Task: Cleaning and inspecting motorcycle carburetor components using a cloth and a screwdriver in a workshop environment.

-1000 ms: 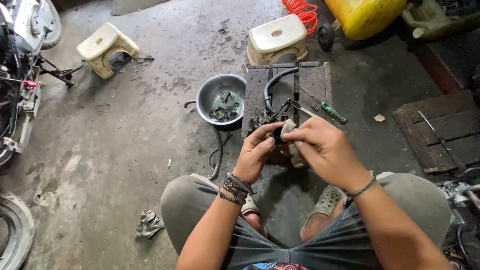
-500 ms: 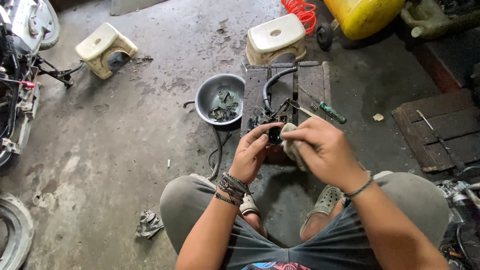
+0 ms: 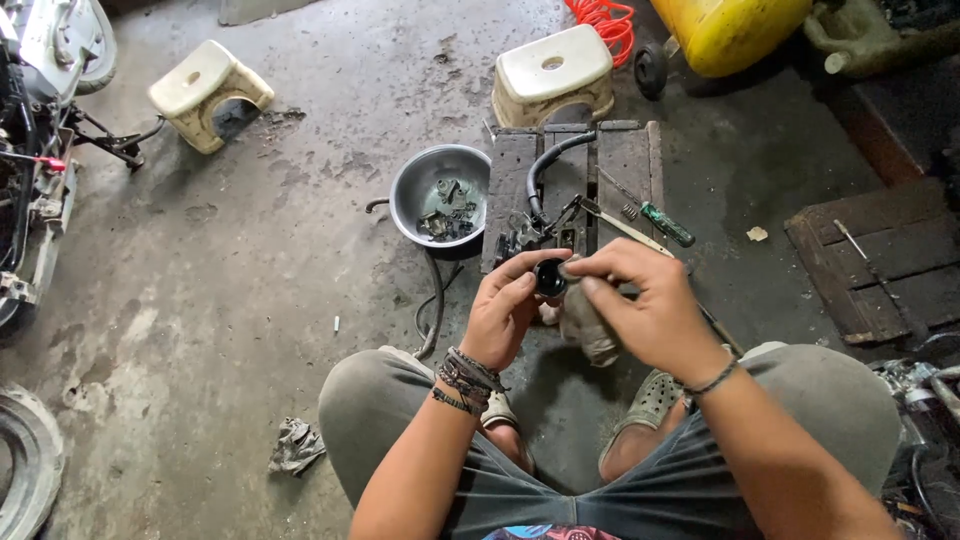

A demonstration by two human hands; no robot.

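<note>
My left hand [image 3: 508,312] pinches a small black round part [image 3: 550,277] between thumb and fingers, above my knees. My right hand [image 3: 645,305] grips a grey rag [image 3: 585,325] and has its fingertips against the same part. Both hands hover just in front of a dark wooden board [image 3: 570,190] on the floor. On the board lie a black hose [image 3: 550,165], a green-handled screwdriver [image 3: 655,218] and small metal parts.
A metal bowl [image 3: 405,195] with small parts sits left of the board. Two cream plastic stools [image 3: 553,72] [image 3: 205,92] stand on the concrete floor. A yellow tank [image 3: 740,30], a wooden pallet [image 3: 880,255], a crumpled rag [image 3: 296,446], a motorcycle [image 3: 30,150] and a tyre [image 3: 25,470] surround me.
My hands have shifted slightly and the black round part now shows more clearly between them; the right hand's rag has moved lower against it.
</note>
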